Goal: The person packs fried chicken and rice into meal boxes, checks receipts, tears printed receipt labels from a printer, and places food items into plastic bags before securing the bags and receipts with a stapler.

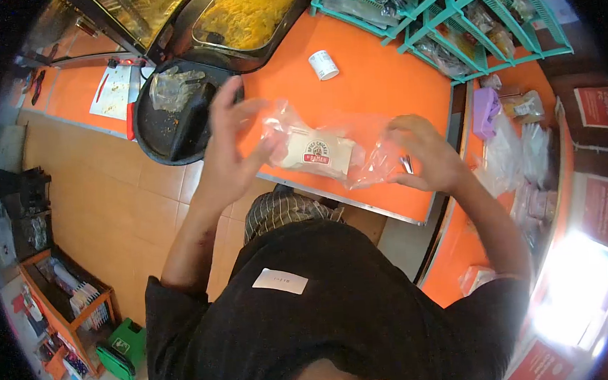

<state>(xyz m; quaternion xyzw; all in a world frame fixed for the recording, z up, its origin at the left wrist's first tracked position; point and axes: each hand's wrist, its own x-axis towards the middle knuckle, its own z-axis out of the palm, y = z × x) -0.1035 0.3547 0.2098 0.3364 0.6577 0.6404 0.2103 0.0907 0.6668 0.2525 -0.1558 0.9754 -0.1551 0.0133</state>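
Note:
A cream-coloured wrapped packet (319,153) printed "Spicy Chicken" with a red label lies inside a clear plastic bag (371,166), over the near part of the orange table. At the bag's left end is my left hand (232,149), fingers spread, thumb and fingertips against the plastic. My right hand (429,154) curves around the right end, thumb apart from the fingers, fingertips at the film. A gap shows between thumb and fingers on both hands. Whether the bag rests on the tabletop or is slightly lifted I cannot tell.
A printed white paper cup (323,65) lies on the orange table (380,76). Beyond are a tray of yellow food (247,17) and a black pan (157,139) holding a plastic glove (175,87). Turquoise racks (447,28) stand at back right; plastic bags (505,152) fill the right-hand shelf.

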